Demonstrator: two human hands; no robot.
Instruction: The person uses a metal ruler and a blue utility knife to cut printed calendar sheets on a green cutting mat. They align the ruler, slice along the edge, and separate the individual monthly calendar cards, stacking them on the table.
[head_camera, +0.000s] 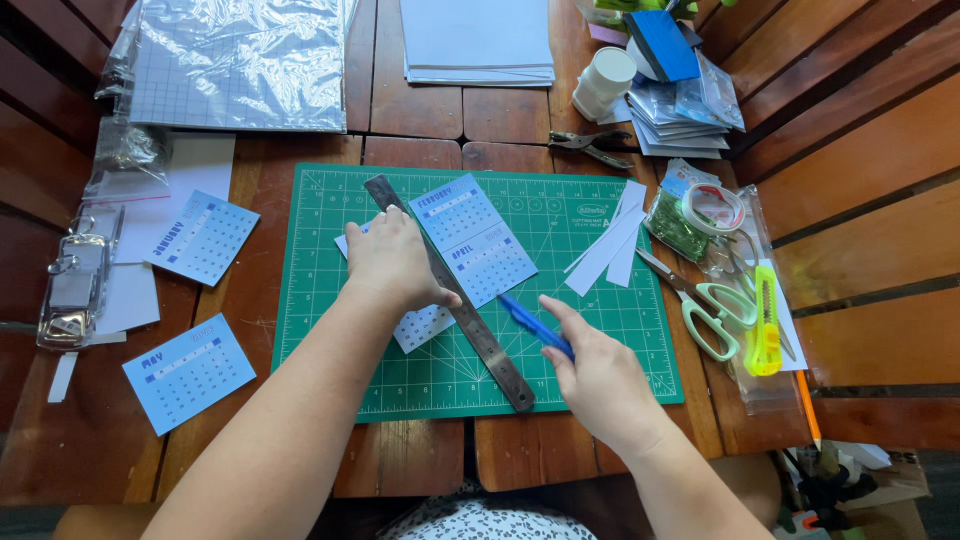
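I see my left hand (392, 262) spread flat, fingers (440, 296) pressing the steel ruler (450, 292) onto the blue calendar sheet (470, 240) on the green cutting mat (560, 215). The ruler's long axis runs diagonally, far-left to near-right. My right hand (600, 372) has its fingers closed around a blue craft knife (533, 324), tip pointing up-left beside the ruler's edge. On the counter (430, 120), a clear bag (745, 300) lies under scissors (705, 305).

Desk (420, 130): reddish-brown wooden planks with dark gaps between boards, surface worn and scratched. Slatted wooden bench backs (860, 160) of the same wood rise at the right and far left. Even daylight, soft shadows. Floor barely visible at near right.
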